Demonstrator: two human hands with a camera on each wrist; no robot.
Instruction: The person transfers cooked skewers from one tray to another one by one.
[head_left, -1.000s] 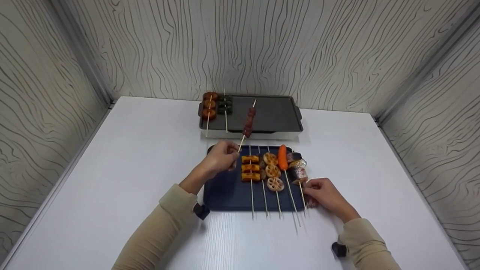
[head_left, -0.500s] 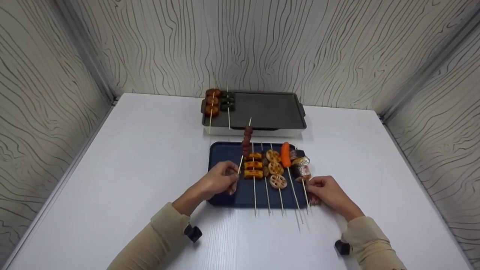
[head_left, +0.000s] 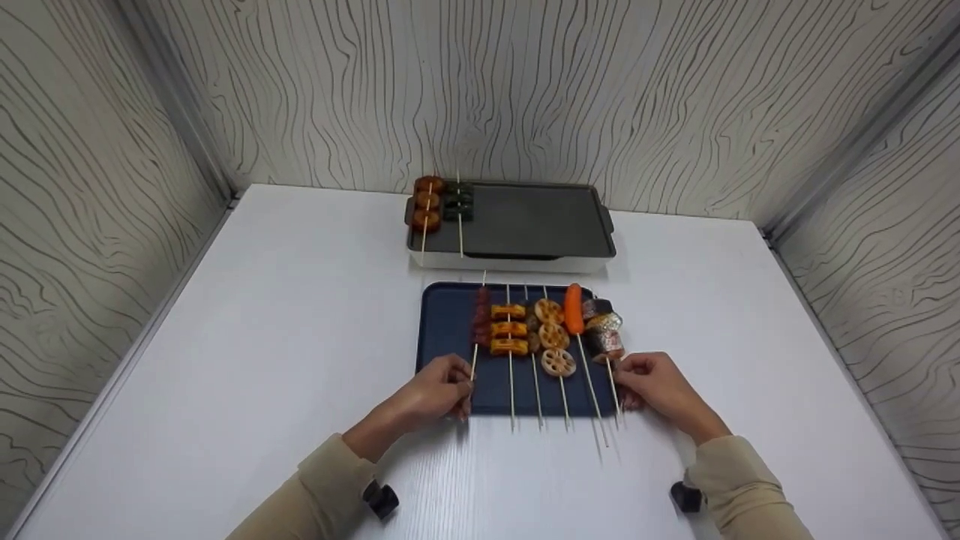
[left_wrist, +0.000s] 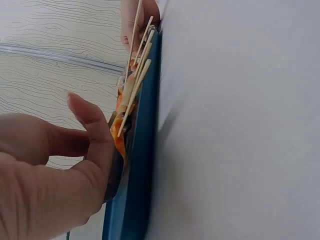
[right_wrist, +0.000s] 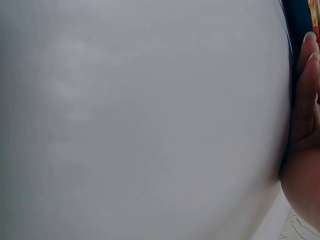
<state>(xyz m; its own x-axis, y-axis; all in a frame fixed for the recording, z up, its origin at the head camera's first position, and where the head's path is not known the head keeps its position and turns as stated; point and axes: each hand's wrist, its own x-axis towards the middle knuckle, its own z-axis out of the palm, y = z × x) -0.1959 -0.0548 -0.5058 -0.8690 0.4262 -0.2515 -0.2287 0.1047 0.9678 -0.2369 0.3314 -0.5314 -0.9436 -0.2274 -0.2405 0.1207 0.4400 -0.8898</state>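
In the head view my left hand (head_left: 442, 386) pinches the bare stick of a red meat skewer (head_left: 481, 315), which lies along the left part of the dark blue tray (head_left: 442, 315). At the tray's right side my right hand (head_left: 656, 386) has thumb and fingers curled at the stick of a fish-chunk skewer (head_left: 602, 330); its contact is partly hidden. Between the hands lie a yellow-block skewer (head_left: 508, 330), a partly covered brown skewer (head_left: 533, 341), a lotus root skewer (head_left: 555, 337) and an orange sausage skewer (head_left: 574, 307). In the right wrist view, fingers (right_wrist: 305, 100) run beside the tray's edge.
Behind the tray stands a dark griddle (head_left: 544, 221) with a pale base. On its left lie a round brown-slice skewer (head_left: 427, 202) and a dark green skewer (head_left: 458, 202). The white table (head_left: 322, 300) meets patterned walls at the back and sides.
My left hand has come back and down from near the griddle, bringing the meat skewer onto the tray's left part, beside the yellow-block skewer. The right hand stays at the tray's right side.
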